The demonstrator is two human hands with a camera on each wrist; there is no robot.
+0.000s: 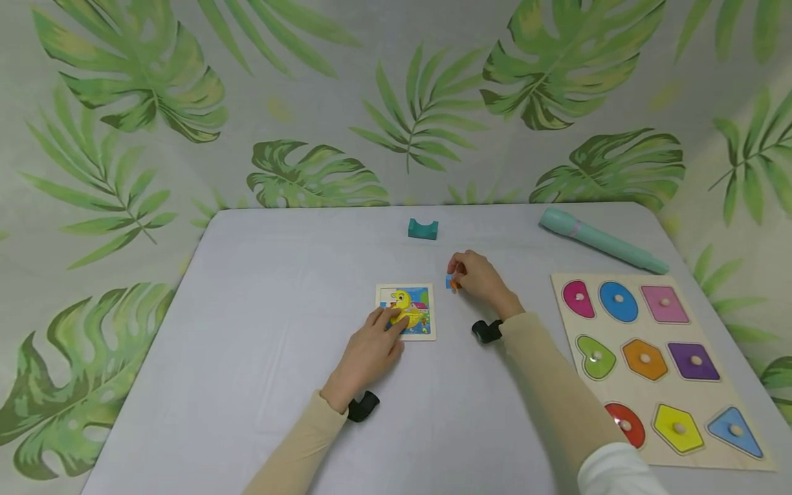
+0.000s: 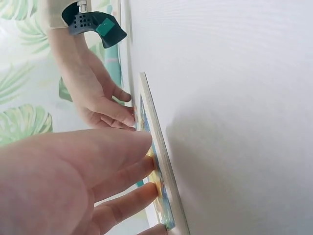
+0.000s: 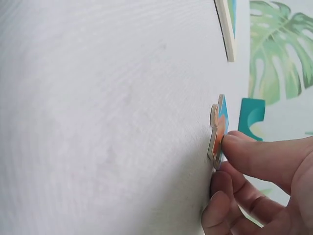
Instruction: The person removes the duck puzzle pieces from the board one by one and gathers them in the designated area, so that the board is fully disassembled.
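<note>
A small square jigsaw puzzle (image 1: 417, 337) in a pale wooden frame, with a yellow duck on blue, lies at the middle of the table. My left hand (image 1: 369, 349) rests on it from the lower left, fingers extended across the duck picture. The picture's upper left corner shows pale wood. Just right of the frame, my right hand (image 1: 480, 276) pinches a blue and orange jigsaw piece (image 3: 221, 129) between thumb and fingers. In the right wrist view that piece stands tilted on edge, close over the white cloth, its knobbed outline facing the camera.
Behind the hands sits a teal block with a curved notch (image 1: 423, 229). A mint-green tube (image 1: 603, 240) lies at the back right. On the right, a wooden shape board (image 1: 625, 323) with several knobbed coloured shapes extends partly under the right forearm.
</note>
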